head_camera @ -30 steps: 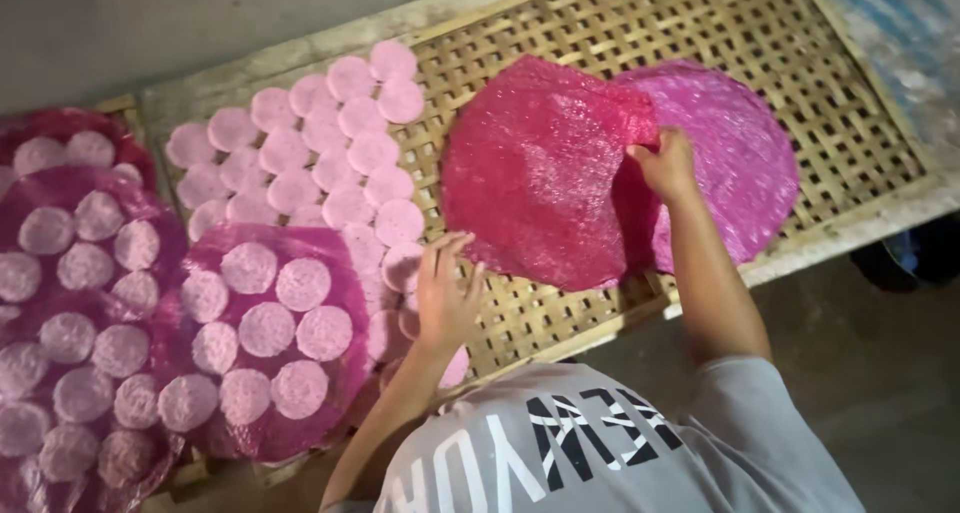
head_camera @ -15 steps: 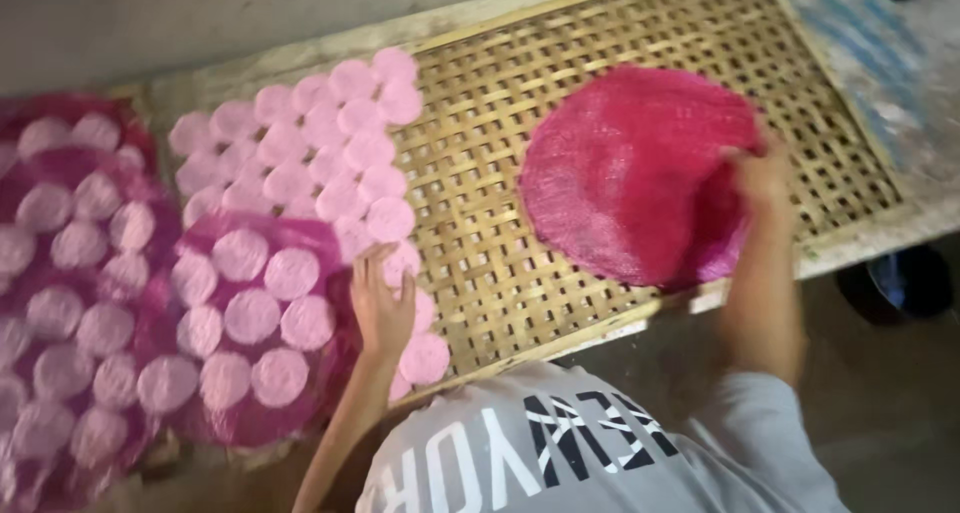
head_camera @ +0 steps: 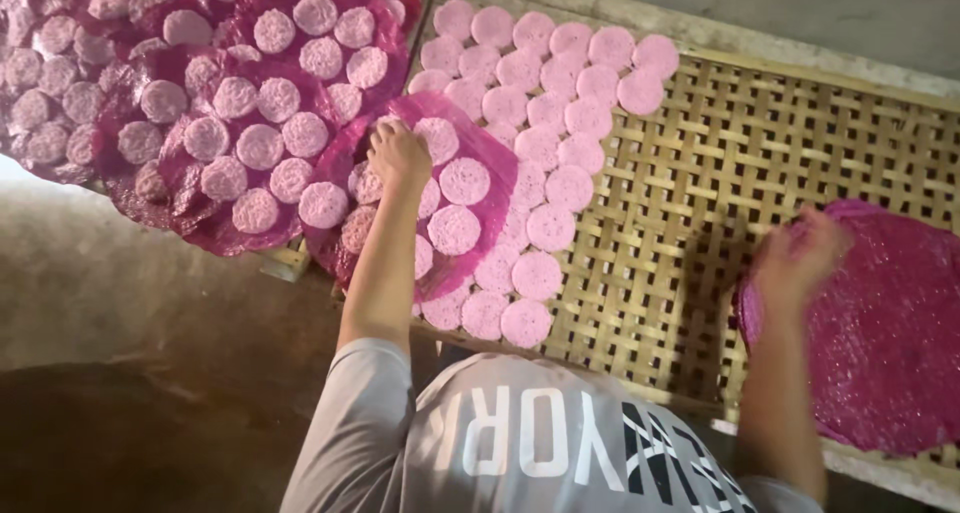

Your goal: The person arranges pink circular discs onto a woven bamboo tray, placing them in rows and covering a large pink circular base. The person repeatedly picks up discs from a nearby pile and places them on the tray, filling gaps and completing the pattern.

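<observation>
Head view, left hand [head_camera: 397, 153] closed on pink mesh sheet [head_camera: 470, 143] carrying round discs [head_camera: 465, 181], right hand [head_camera: 800, 258] blurred, grip unclear, touching empty magenta sheet [head_camera: 890, 343] at right, woven bamboo rack [head_camera: 700, 203] beneath, loaded sheets [head_camera: 200, 103] crowding far left.

Woven bamboo rack [head_camera: 760, 163] matt and rough, magenta mesh mats [head_camera: 890, 343] coarse plastic, pink discs [head_camera: 545, 93] chalky matt

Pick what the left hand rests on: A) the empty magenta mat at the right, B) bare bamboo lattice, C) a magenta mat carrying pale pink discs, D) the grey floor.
C: the left hand lies on the magenta mat among its pale pink discs.
</observation>
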